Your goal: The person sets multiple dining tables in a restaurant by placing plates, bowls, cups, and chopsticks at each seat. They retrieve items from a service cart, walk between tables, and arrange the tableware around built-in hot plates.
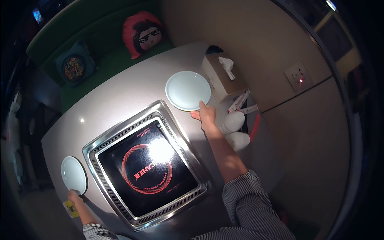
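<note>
My right hand [206, 114] grips the near rim of a round pale plate [188, 90], its thumb on top and the fingers beneath the edge. Over at the table's left side, my left hand [74, 196] pinches the near rim of a second pale plate [73, 175]. Between the two hands, a black glass induction cooktop [144, 168] sits in a vented stainless-steel frame [177, 123]. A red ring and writing mark its surface, and a bright glare covers part of it. Whether either plate rests fully on the table I cannot tell.
A tissue box [223, 76] stands by the wall, near wrapped packets [240, 102] and two white rounded containers [234, 121]. Beyond the table [120, 90] runs a green bench [105, 51] with cushions [144, 34]. A yellow card [70, 209] lies by the left edge. The wall holds a socket [298, 75].
</note>
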The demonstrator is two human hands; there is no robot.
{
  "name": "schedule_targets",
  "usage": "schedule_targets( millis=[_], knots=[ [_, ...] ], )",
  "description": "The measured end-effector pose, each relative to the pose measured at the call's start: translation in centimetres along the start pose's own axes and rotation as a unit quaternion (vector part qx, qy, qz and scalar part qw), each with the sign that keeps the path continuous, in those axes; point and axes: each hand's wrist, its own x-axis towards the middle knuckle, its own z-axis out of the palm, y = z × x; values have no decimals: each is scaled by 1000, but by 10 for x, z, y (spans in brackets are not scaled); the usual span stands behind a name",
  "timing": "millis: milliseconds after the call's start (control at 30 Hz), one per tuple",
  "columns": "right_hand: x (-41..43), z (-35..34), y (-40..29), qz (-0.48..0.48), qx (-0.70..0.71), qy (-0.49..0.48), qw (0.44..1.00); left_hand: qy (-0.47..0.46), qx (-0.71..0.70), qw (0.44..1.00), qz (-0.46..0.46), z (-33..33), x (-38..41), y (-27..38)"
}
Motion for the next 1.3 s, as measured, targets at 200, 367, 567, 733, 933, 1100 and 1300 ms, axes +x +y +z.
schedule_targets(
  millis=[200, 367, 567, 733, 933, 1100, 1300],
  knots=[
    [-104, -64, -16, -190, -4, -67, 979, 106, 199, 947, 231, -6, -37, 46],
    [-163, -170, -20, -324, -319, 143, 879, -61, 87, 915, 388, 23, -201, 103],
    [-108, -183, 12, -289, -290, 68, 910, -326, -3, 839, 435, 90, -451, 149],
    [-146, -217, 10, -258, -47, 50, 964, -515, 1, 727, 455, 140, -595, 151],
    [-243, -318, 69, -258, -294, -37, 920, -520, -6, 685, 510, 189, -702, 141],
    [-244, -326, 92, -257, -332, -25, 907, -489, -24, 735, 470, 198, -707, 118],
    [-256, -322, 73, -298, -327, -15, 896, -415, -76, 860, 287, 39, -582, 122]
  ],
)
